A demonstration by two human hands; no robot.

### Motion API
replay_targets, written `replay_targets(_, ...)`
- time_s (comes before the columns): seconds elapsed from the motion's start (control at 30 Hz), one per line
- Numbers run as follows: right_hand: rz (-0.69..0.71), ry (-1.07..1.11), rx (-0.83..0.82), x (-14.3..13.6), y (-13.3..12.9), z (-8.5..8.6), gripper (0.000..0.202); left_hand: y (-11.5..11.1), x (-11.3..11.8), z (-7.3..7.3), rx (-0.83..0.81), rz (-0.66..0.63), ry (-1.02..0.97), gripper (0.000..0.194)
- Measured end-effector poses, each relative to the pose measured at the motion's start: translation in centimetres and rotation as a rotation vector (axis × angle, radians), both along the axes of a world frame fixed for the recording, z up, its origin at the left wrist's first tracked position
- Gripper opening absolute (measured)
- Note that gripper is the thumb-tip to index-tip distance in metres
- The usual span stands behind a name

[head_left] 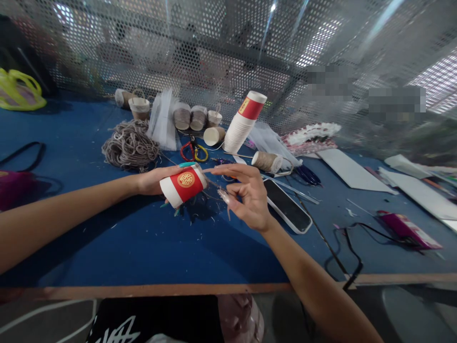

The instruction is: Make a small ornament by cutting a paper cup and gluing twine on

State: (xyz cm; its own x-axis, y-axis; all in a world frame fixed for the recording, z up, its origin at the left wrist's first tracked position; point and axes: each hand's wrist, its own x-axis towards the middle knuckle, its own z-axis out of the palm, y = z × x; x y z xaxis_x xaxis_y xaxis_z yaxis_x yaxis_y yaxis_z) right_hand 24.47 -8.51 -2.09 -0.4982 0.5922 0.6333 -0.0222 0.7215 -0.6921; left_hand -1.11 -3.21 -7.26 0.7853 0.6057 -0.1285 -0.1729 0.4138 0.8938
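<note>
My left hand [153, 180] is wrapped round a red and white paper cup [183, 185] with a gold emblem, tilted on its side above the blue table. Close to the cup's right end, my right hand [246, 193] pinches a thin cord [213, 184] between thumb and fingers. Its index finger reaches toward the cup. The cord runs to that end of the cup; how it is fastened there is hidden. Beyond my left hand lies a heap of grey cord [130, 145]. Scissors [193, 151] with red and yellow handles lie behind the cup.
A leaning stack of paper cups [241, 126] stands at the back. Several cord-wrapped cups, including one on its side [266, 162], lie around it. A phone [288, 205] rests right of my right hand. Farther right are white boards [353, 169] and a purple pouch [407, 228].
</note>
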Motion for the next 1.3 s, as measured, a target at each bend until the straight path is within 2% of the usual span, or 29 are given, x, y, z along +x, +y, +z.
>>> replay_targets(0.37,-0.05,-0.038,0.047,0.65,0.45,-0.53,0.048,-0.03,0.1,0.38,-0.011,-0.01,0.038,0.061)
replay_targets(0.53,0.023,0.02,0.053,0.58,0.3,-0.38,0.049,0.06,0.03,0.19,-0.01,-0.007,0.046,0.059)
replay_targets(0.67,0.075,0.006,-0.006,0.61,0.14,-0.37,0.051,0.15,-0.11,-0.01,-0.004,-0.014,0.03,0.061)
replay_targets(0.8,0.039,-0.051,-0.045,0.57,0.04,-0.36,0.05,0.22,-0.21,-0.08,-0.01,-0.017,0.003,0.063)
replay_targets(0.97,-0.023,-0.041,-0.001,0.49,0.14,-0.33,0.045,0.32,-0.26,-0.1,-0.03,-0.054,-0.025,0.059)
replay_targets(1.3,-0.036,-0.051,0.008,0.57,0.19,-0.34,0.045,0.34,-0.42,0.17,-0.065,-0.086,-0.051,0.062)
